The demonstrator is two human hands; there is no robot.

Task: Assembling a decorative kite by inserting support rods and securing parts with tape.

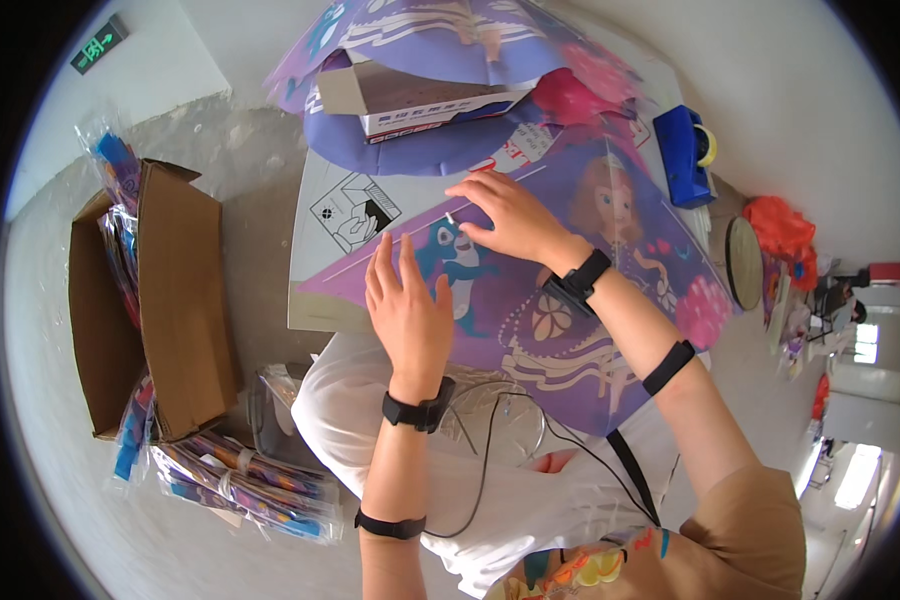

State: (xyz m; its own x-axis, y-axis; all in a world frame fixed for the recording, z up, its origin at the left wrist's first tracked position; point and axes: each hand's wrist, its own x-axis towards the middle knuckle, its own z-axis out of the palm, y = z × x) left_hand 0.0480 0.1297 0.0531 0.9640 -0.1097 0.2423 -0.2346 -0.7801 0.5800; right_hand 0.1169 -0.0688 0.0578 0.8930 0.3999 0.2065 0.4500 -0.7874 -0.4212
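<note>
A purple triangular printed sheet (pixel 525 270), which looks like a kite sail, lies over a white board in front of me and onto my lap. It shows a cartoon figure in a gown and a blue animal. My left hand (pixel 407 315) is held over the sheet's left edge, fingers stretched out and holding nothing. My right hand (pixel 515 218) is over the upper part of the sheet, its thumb and fingers apart. A small white piece (pixel 451 218) is right by the right thumb tip; whether they touch, I cannot tell.
An open white carton (pixel 440 120) sits on another purple printed sheet (pixel 345 150) at the far side. At the right stands a blue tape dispenser (pixel 682 157). A brown cardboard box (pixel 185 300) and bagged printed bundles (pixel 255 485) are on the left. A black cable (pixel 488 440) crosses my lap.
</note>
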